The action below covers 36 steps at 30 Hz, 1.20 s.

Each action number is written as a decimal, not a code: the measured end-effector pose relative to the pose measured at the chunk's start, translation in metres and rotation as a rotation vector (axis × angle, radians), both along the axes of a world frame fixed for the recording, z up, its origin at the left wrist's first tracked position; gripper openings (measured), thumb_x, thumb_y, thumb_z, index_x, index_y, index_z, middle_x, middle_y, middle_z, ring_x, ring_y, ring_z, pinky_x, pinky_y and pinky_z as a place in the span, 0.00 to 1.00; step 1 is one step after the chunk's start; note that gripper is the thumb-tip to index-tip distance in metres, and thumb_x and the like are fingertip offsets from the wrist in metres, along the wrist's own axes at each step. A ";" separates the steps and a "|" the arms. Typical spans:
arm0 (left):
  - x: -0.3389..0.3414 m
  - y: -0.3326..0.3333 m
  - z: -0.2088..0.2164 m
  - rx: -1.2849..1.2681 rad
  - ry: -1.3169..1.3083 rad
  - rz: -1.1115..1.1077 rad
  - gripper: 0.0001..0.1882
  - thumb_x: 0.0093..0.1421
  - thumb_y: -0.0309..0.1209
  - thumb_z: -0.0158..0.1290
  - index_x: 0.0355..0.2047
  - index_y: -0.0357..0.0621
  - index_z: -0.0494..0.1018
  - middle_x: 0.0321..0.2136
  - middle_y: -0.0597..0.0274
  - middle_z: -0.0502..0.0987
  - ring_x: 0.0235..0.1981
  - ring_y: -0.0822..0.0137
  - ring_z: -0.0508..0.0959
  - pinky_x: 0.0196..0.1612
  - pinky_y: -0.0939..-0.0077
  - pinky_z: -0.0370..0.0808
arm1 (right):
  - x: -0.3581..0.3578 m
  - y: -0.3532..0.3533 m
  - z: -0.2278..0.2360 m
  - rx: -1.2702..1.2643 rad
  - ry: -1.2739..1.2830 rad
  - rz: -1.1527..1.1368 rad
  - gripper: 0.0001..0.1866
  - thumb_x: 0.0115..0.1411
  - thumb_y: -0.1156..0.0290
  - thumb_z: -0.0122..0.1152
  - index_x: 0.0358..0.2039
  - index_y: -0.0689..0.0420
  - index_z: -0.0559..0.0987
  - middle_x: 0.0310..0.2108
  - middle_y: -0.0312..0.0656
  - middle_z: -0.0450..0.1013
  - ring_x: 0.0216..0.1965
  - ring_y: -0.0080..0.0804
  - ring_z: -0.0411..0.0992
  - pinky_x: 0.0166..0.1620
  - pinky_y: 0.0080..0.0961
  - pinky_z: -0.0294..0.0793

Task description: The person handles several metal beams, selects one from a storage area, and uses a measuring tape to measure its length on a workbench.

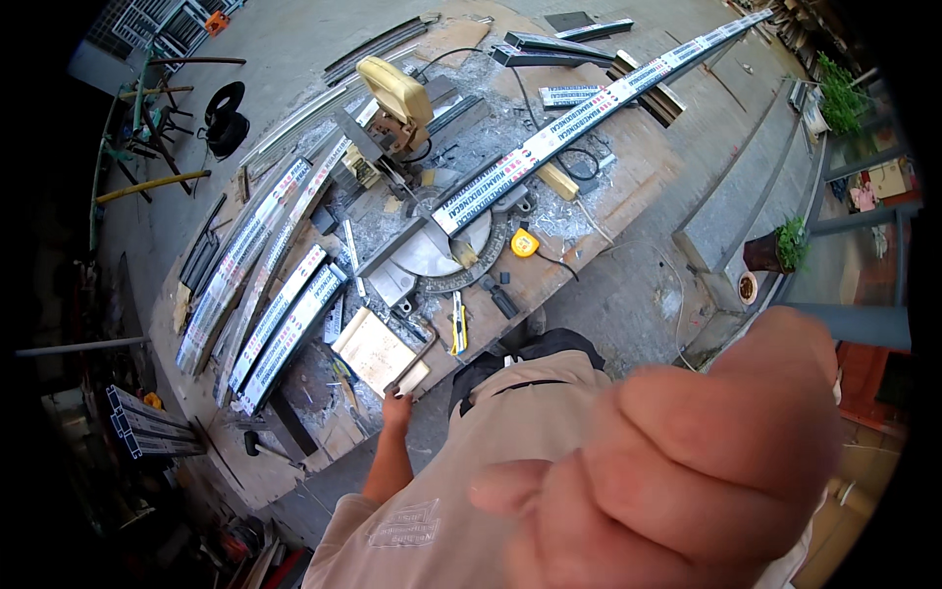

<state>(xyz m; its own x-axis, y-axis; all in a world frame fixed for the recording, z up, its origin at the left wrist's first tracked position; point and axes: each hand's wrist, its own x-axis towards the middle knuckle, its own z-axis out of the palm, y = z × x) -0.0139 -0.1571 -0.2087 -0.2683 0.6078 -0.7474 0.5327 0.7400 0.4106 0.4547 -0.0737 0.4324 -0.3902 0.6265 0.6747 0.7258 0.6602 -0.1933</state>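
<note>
Board (373, 348) slants lengthwise toward lower right; left hand (396, 407) at its edge, grip unclear; right hand (677, 461) curled.

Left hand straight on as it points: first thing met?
Probably the cream flat piece, right by the left hand; depth is unclear, so I can't tell whether they touch.

The person's left hand (396, 410) is at the lower corner of a pale pad (371, 348) on the cluttered bench (643, 182); its grip is too small to make out. The right hand (677, 471) looms blurred before the camera, fingers curled. A yellow utility knife (459, 326) lies right of the pad, and a yellow tape measure (525, 242) sits beside the saw (395, 90), where a long wrapped profile (610, 98) slants away.
</note>
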 end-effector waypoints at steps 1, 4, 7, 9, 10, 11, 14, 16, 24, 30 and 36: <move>-0.001 0.008 -0.001 0.004 -0.012 0.002 0.33 0.61 0.34 0.61 0.65 0.35 0.67 0.42 0.51 0.82 0.36 0.64 0.81 0.36 0.69 0.78 | 0.007 -0.002 0.006 -0.212 -0.153 0.072 0.11 0.45 0.69 0.74 0.24 0.54 0.78 0.30 0.36 0.78 0.33 0.31 0.76 0.30 0.26 0.75; 0.001 -0.007 0.001 -0.007 -0.089 0.124 0.32 0.62 0.32 0.61 0.65 0.35 0.67 0.35 0.55 0.82 0.32 0.67 0.80 0.29 0.70 0.76 | 0.011 0.027 -0.037 -0.020 -0.349 0.323 0.13 0.52 0.63 0.70 0.25 0.52 0.72 0.24 0.33 0.65 0.25 0.26 0.66 0.25 0.24 0.63; 0.009 -0.019 0.017 -0.059 -0.100 0.218 0.32 0.63 0.31 0.61 0.65 0.35 0.66 0.37 0.56 0.80 0.31 0.69 0.80 0.27 0.73 0.74 | 0.024 0.054 -0.091 -0.043 -0.284 0.346 0.13 0.53 0.62 0.66 0.23 0.51 0.70 0.20 0.33 0.63 0.21 0.28 0.69 0.23 0.27 0.65; 0.028 -0.012 0.044 -0.054 -0.101 0.247 0.31 0.64 0.30 0.60 0.65 0.34 0.66 0.40 0.56 0.80 0.31 0.69 0.79 0.27 0.74 0.74 | 0.053 0.071 -0.142 -0.248 -0.175 0.217 0.11 0.55 0.62 0.67 0.26 0.52 0.74 0.21 0.35 0.69 0.23 0.36 0.75 0.25 0.34 0.71; 0.036 -0.012 0.051 -0.037 -0.123 0.300 0.29 0.64 0.30 0.60 0.64 0.33 0.67 0.40 0.56 0.80 0.32 0.69 0.79 0.28 0.74 0.74 | 0.071 0.081 -0.171 -0.372 -0.090 0.142 0.11 0.58 0.62 0.69 0.27 0.52 0.75 0.23 0.36 0.72 0.24 0.37 0.75 0.26 0.34 0.69; 0.043 -0.015 0.057 -0.035 -0.120 0.314 0.29 0.65 0.31 0.59 0.64 0.34 0.68 0.40 0.57 0.80 0.32 0.69 0.79 0.29 0.74 0.75 | 0.093 0.092 -0.196 -0.578 -0.098 0.057 0.13 0.58 0.60 0.70 0.30 0.53 0.77 0.23 0.39 0.74 0.26 0.40 0.76 0.28 0.37 0.71; 0.064 -0.035 0.068 -0.045 -0.121 0.396 0.28 0.66 0.31 0.59 0.63 0.35 0.68 0.41 0.57 0.80 0.33 0.68 0.80 0.31 0.72 0.76 | 0.161 0.120 -0.296 -0.973 -0.064 -0.074 0.15 0.59 0.57 0.71 0.37 0.55 0.81 0.24 0.44 0.77 0.27 0.41 0.77 0.31 0.39 0.73; 0.088 -0.053 0.069 -0.055 -0.126 0.470 0.27 0.66 0.32 0.59 0.63 0.36 0.69 0.42 0.57 0.80 0.34 0.68 0.80 0.32 0.71 0.77 | 0.196 0.135 -0.343 -1.228 0.023 -0.159 0.18 0.62 0.55 0.69 0.39 0.57 0.83 0.31 0.45 0.82 0.33 0.40 0.81 0.35 0.36 0.78; 0.234 -0.099 0.092 -0.183 -0.098 0.555 0.27 0.67 0.35 0.58 0.64 0.40 0.70 0.48 0.56 0.82 0.42 0.63 0.83 0.43 0.65 0.79 | 0.270 0.196 -0.509 -1.749 0.839 -0.384 0.21 0.67 0.54 0.64 0.48 0.59 0.81 0.32 0.34 0.76 0.27 0.21 0.73 0.29 0.20 0.73; 0.300 -0.139 0.116 -0.213 -0.130 0.615 0.27 0.68 0.35 0.58 0.64 0.41 0.70 0.48 0.56 0.82 0.43 0.62 0.83 0.44 0.64 0.79 | 0.273 0.249 -0.565 -1.724 1.487 -0.535 0.26 0.62 0.46 0.70 0.44 0.57 0.78 0.35 0.37 0.73 0.32 0.24 0.72 0.32 0.21 0.73; 0.305 -0.193 0.125 -0.304 -0.105 0.662 0.25 0.68 0.35 0.58 0.63 0.41 0.71 0.48 0.55 0.82 0.43 0.61 0.83 0.43 0.62 0.80 | 0.269 0.275 -0.599 -1.655 1.856 -0.518 0.16 0.66 0.56 0.70 0.33 0.54 0.77 0.24 0.33 0.71 0.22 0.22 0.68 0.23 0.20 0.67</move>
<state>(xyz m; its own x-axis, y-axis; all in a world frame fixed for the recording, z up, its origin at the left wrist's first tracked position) 0.2909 -0.3498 -0.0841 -0.4245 0.1048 -0.8993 -0.0962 0.9824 0.1599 0.7232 0.2011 -0.1666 -0.0094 0.5430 -0.8397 -0.6603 -0.6340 -0.4026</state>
